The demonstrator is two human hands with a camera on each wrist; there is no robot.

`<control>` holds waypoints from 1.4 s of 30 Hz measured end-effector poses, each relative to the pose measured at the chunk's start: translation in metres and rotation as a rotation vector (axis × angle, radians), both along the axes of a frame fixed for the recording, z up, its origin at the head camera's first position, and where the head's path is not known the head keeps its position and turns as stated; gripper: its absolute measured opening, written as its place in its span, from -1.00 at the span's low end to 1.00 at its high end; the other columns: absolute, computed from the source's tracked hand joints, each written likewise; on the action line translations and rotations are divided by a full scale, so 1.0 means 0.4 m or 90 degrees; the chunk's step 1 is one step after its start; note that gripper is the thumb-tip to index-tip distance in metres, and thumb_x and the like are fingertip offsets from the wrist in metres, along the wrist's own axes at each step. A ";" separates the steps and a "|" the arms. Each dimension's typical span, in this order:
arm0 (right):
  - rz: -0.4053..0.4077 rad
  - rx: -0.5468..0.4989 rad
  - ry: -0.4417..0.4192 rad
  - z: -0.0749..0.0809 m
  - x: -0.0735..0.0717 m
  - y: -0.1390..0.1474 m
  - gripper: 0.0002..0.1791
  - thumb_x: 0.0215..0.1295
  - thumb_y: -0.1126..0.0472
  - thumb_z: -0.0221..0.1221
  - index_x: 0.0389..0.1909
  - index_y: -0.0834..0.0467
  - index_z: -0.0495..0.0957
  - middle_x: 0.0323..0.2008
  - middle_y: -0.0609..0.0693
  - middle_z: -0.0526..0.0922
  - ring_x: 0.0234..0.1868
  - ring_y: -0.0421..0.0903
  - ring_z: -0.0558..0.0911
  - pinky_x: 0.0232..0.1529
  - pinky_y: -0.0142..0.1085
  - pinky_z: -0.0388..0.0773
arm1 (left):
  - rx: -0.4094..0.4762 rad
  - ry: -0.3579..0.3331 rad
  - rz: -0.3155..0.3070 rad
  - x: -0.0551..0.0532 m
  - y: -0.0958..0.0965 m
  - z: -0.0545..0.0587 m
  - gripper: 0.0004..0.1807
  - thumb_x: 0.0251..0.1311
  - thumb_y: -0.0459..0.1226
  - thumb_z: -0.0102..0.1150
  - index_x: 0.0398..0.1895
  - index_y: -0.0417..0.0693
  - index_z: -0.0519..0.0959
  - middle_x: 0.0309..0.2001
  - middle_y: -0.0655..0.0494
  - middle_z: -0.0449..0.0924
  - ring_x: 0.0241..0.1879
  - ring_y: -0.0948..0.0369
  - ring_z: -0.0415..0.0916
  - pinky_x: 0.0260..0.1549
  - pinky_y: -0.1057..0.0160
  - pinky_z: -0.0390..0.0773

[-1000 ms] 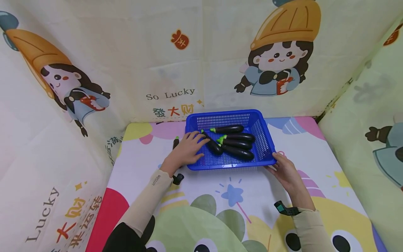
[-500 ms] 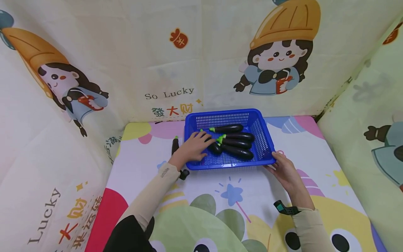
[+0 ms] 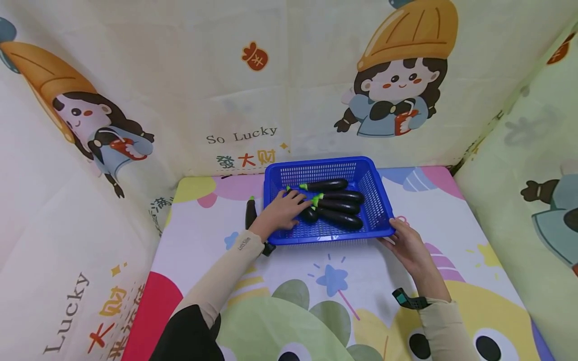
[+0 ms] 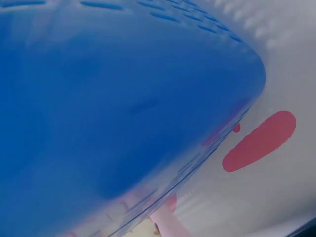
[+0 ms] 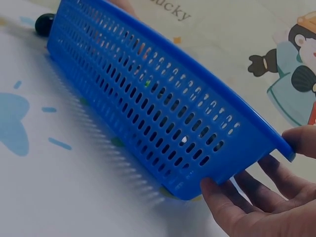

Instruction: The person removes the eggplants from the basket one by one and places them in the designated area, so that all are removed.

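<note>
In the head view a blue plastic basket (image 3: pixel 289 240) with slotted walls holds several glossy dark eggplants with green stems. My left hand (image 3: pixel 281 213) reaches over its left side, with loosely bent fingers on or just above the leftmost eggplant (image 3: pixel 309 215), partly covering it. Whether they touch it is hard to tell. My right hand (image 3: pixel 410 246) grips the front right corner, the thumb over the rim and the fingers underneath, as the right wrist view also shows. Blurred blue basket wall (image 4: pixel 98 98) fills most of the left wrist view, where no fingers appear.
Outside the basket, left of it, one more eggplant (image 3: pixel 250 213) lies on the cartoon-printed tabletop (image 3: pixel 370 271), partly behind my left forearm. Printed cloth walls (image 3: pixel 311 115) rise behind and on both sides. The basket's far edge is close to the back wall.
My left hand has moved right, further over the leftmost eggplant, which hardly shifts. The right hand and the basket stay put.
</note>
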State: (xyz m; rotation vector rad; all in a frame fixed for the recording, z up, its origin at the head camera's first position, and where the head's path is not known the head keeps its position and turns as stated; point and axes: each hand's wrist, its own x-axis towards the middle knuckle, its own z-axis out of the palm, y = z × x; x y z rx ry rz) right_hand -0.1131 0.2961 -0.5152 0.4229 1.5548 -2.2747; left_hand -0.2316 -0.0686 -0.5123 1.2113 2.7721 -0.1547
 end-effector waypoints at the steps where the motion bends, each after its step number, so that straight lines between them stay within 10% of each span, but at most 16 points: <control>1: 0.000 0.000 0.000 0.000 0.000 0.000 -0.21 0.65 -0.06 -0.03 0.69 0.11 -0.12 0.40 -0.13 0.29 0.41 -0.13 0.32 0.44 -0.18 0.33 | -0.008 0.002 -0.001 0.000 0.002 0.000 -0.22 0.38 0.03 0.30 0.61 0.20 0.24 0.53 0.08 0.34 0.57 -0.03 0.22 0.50 -0.29 0.26; 12: -0.005 -0.025 0.006 -0.002 0.002 0.000 -0.25 0.66 -0.02 -0.03 0.66 0.13 -0.10 0.33 -0.15 0.37 0.35 -0.19 0.42 0.26 -0.33 0.62 | -0.043 0.012 -0.003 -0.010 0.022 -0.017 -0.28 0.39 0.01 0.30 0.57 0.24 0.31 0.50 0.09 0.39 0.53 0.02 0.27 0.51 -0.26 0.27; 31: 0.003 -0.009 0.003 -0.004 0.001 0.004 -0.22 0.66 -0.05 -0.04 0.69 0.11 -0.13 0.35 -0.16 0.36 0.35 -0.19 0.43 0.38 -0.25 0.49 | -0.043 0.031 0.006 -0.007 0.036 -0.016 -0.56 0.62 -0.12 -0.02 0.48 0.30 0.44 0.44 0.13 0.51 0.49 0.07 0.39 0.51 -0.24 0.28; 42: 0.004 -0.003 0.002 -0.007 -0.002 0.003 -0.21 0.66 -0.06 -0.04 0.69 0.10 -0.14 0.40 -0.13 0.31 0.37 -0.17 0.39 0.43 -0.17 0.33 | -0.023 0.054 -0.013 0.009 0.030 0.007 -0.49 0.50 0.00 0.17 0.47 0.31 0.47 0.37 0.06 0.53 0.42 0.01 0.40 0.44 -0.20 0.39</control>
